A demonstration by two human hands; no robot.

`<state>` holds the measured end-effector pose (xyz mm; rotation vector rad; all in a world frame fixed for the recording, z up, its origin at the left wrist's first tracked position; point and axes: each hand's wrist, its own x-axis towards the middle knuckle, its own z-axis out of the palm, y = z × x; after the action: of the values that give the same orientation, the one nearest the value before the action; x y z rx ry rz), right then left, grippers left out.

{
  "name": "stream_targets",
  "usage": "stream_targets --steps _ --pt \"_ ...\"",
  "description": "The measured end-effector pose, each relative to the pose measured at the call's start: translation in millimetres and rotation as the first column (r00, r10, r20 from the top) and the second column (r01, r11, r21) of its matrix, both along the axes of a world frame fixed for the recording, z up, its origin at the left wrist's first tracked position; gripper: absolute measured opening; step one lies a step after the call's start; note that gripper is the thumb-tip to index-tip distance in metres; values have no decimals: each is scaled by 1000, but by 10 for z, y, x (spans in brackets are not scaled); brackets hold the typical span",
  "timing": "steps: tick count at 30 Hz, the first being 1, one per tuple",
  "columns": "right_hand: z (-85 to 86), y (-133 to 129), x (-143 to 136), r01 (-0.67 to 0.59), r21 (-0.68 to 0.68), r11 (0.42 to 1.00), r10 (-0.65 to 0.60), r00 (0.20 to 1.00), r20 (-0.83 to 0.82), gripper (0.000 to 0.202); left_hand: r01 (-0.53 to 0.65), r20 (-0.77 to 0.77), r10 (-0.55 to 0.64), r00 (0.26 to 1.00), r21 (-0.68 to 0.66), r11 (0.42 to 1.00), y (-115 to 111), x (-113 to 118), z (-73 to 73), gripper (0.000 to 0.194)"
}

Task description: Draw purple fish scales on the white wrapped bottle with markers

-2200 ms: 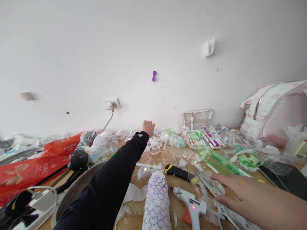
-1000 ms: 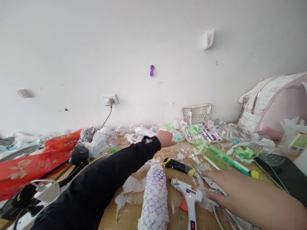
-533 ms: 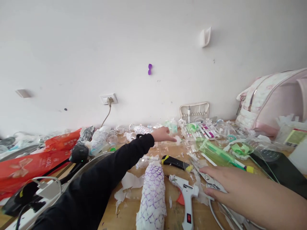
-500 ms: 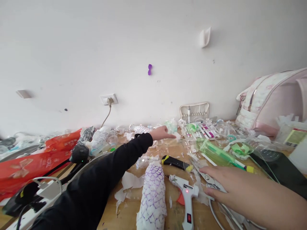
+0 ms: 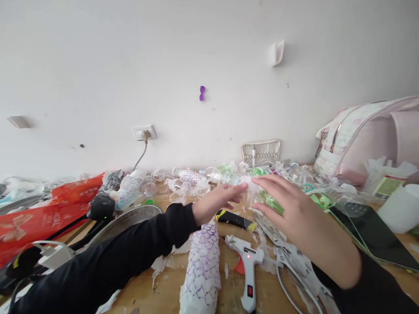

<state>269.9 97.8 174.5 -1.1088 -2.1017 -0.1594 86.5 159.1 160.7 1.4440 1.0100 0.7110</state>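
A crumpled piece of thin white material (image 5: 248, 182) shows between my hands above the middle of the table. My left hand (image 5: 221, 201) reaches in from the left, fingers stretched to the right, its tip close to the piece. From the other side my right hand (image 5: 284, 196) comes in with thumb and fingers apart around the piece's edge. Whether either grips it is unclear. Behind lies a clear plastic bottle (image 5: 214, 175), partly hidden. Nearer me are a white form with purple scales (image 5: 201, 270), a hot glue gun (image 5: 249, 266), a black-yellow utility knife (image 5: 234, 219) and scissors (image 5: 275, 237).
Along the wall lie plastic scraps, a scaled white form (image 5: 188, 175) and a pen case (image 5: 261, 152). A pink backpack (image 5: 363, 139) and dark tablet (image 5: 376, 235) are right. Left are a red bag (image 5: 42, 224), metal pan (image 5: 134, 218) and power strip (image 5: 36, 283).
My left hand has drawn back and lower from its pointing reach. The right hand has risen from over the scissors to the white piece, which sits slightly farther right.
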Motion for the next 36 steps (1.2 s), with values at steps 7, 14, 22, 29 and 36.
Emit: stream_targets --steps 7,14,22,29,36 --pt "11 -97 -40 -115 101 988 118 993 -18 22 119 367 -72 928 -109 987 -419 -63 41 26" --pt "21 -251 -151 -251 52 967 252 968 -14 21 -4 418 59 906 -131 991 -740 -107 75 39" --pt "11 -230 -175 -272 -14 962 270 960 -76 21 18 591 147 793 -265 964 -874 -156 -131 28" --pt "35 -299 -164 -146 -208 967 125 986 -110 8 -119 537 210 817 -199 973 -856 -237 -139 38" --pt "59 -245 -264 10 -477 879 -64 993 -96 24 -193 569 244 786 -149 970 -777 -279 -232 59"
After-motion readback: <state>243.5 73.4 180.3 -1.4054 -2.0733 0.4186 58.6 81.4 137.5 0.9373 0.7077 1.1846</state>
